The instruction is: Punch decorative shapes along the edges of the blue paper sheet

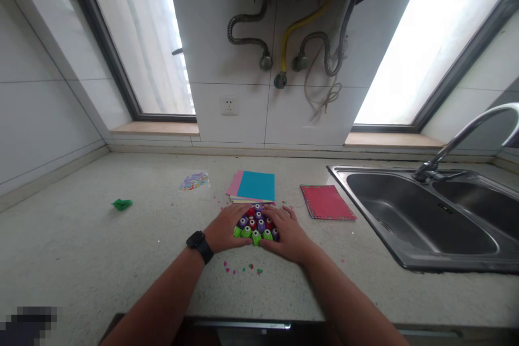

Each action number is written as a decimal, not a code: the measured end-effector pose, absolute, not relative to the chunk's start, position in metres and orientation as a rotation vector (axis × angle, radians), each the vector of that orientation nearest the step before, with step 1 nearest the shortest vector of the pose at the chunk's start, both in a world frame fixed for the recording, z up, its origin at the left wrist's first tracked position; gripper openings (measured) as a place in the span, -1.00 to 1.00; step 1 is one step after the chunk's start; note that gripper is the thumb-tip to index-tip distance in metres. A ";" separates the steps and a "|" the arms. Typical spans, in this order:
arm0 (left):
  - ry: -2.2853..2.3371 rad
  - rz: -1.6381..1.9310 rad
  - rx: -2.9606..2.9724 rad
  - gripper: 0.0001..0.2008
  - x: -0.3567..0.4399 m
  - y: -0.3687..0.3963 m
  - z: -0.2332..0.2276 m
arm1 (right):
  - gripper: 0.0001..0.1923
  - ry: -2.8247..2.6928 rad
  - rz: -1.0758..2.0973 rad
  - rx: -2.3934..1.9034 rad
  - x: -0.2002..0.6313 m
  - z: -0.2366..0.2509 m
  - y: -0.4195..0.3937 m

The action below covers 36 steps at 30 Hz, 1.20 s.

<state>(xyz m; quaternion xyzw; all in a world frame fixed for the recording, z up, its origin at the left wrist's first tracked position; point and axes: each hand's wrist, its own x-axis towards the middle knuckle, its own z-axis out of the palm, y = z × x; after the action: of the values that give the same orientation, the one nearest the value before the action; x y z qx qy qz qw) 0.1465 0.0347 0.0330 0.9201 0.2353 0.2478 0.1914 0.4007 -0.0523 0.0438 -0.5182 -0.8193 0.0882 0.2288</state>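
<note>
On the counter in front of me stands a tight cluster of small craft paper punches [256,224] in green, purple and red, each with a pale round top. My left hand [229,227], with a black watch [199,246] on its wrist, curves round the left side of the cluster. From the right, my right hand [288,235] cups the other side. Both thumbs reach along the near edge, and the fingers hide part of the outer punches. Just behind the cluster lies a stack of coloured paper [256,186], blue and pink on top.
Tiny cut paper bits [251,267] lie nearer me. Red sheets [328,201] with punched edges lie right, beside the steel sink [421,216] and its faucet [466,140]. To the left are a clear packet of colourful bits [194,181] and a green scrap [122,204].
</note>
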 end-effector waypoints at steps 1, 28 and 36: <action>0.667 0.699 2.579 -0.07 0.146 0.035 0.033 | -0.23 -2.240 0.259 -1.437 0.401 0.044 -0.052; 1.409 1.241 2.255 -0.53 0.131 0.140 0.005 | -0.44 -1.616 0.319 -1.725 0.446 0.021 0.050; 1.233 0.931 2.484 -0.58 0.143 0.131 -0.001 | -0.45 -1.860 0.258 -1.774 0.436 0.016 0.056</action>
<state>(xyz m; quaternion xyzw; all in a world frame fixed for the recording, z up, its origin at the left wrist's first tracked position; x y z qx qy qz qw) 0.1429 0.1308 -0.0014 0.8442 0.4190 0.3163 0.1079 0.4356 0.0556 0.0158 -0.6603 -0.6921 0.0961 0.2754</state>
